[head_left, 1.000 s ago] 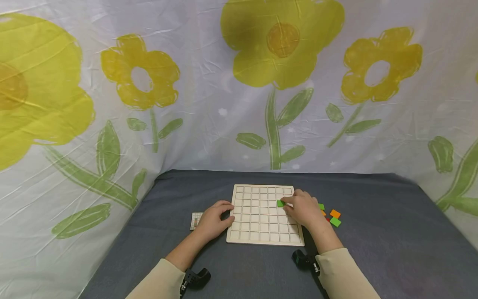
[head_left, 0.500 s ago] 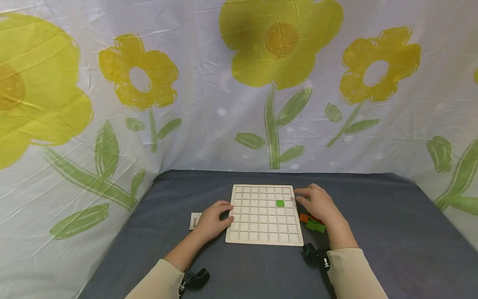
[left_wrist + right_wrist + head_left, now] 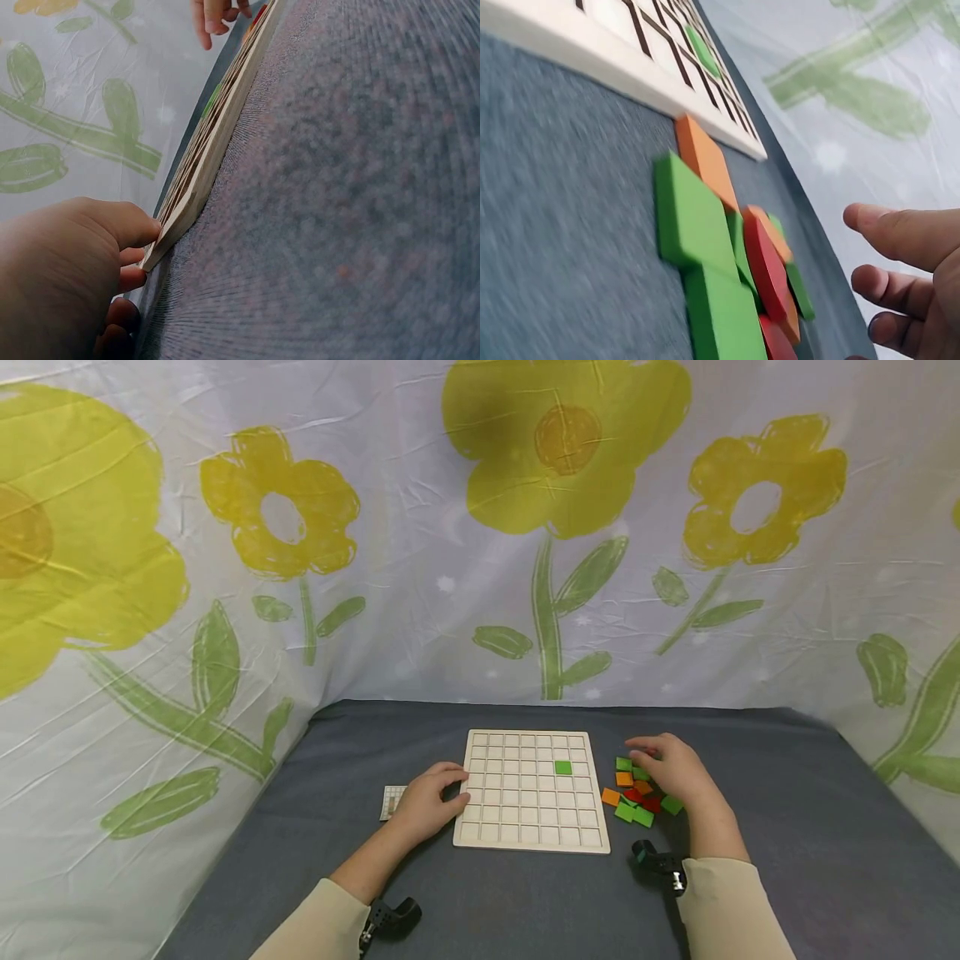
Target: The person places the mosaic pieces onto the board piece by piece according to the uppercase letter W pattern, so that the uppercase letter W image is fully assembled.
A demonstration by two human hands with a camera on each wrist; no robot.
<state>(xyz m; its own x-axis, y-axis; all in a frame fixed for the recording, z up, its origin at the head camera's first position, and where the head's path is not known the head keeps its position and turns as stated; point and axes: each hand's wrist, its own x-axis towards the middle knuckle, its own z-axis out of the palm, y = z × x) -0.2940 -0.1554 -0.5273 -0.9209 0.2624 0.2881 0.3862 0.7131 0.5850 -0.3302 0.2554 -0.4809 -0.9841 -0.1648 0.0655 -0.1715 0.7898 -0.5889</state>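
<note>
My left hand (image 3: 429,802) rests at the left edge of a pale wooden grid board (image 3: 531,839), thumb and fingers spread apart and touching its rim. One green square tile (image 3: 563,767) lies in a cell toward the board's upper right. To the right of the board, my right hand (image 3: 675,768) hovers over the far side of a loose pile of tiles, thumb and fingers apart. Nothing shows between those fingers in the right wrist view. The pile has green tiles (image 3: 694,217), orange tiles (image 3: 705,161) and red tiles (image 3: 765,262), some overlapping; the hand hides part of it in the head view.
A small card with a printed grid (image 3: 392,800) lies left of the board, partly behind the left hand. Dark grey cloth (image 3: 517,902) covers the table. A white curtain with yellow flowers (image 3: 420,610) hangs behind. Each wrist wears a black camera mount (image 3: 658,860).
My right hand has let go of the green tile in its cell and moved right, off the board, to above the tile pile. The left hand stays at the board's edge.
</note>
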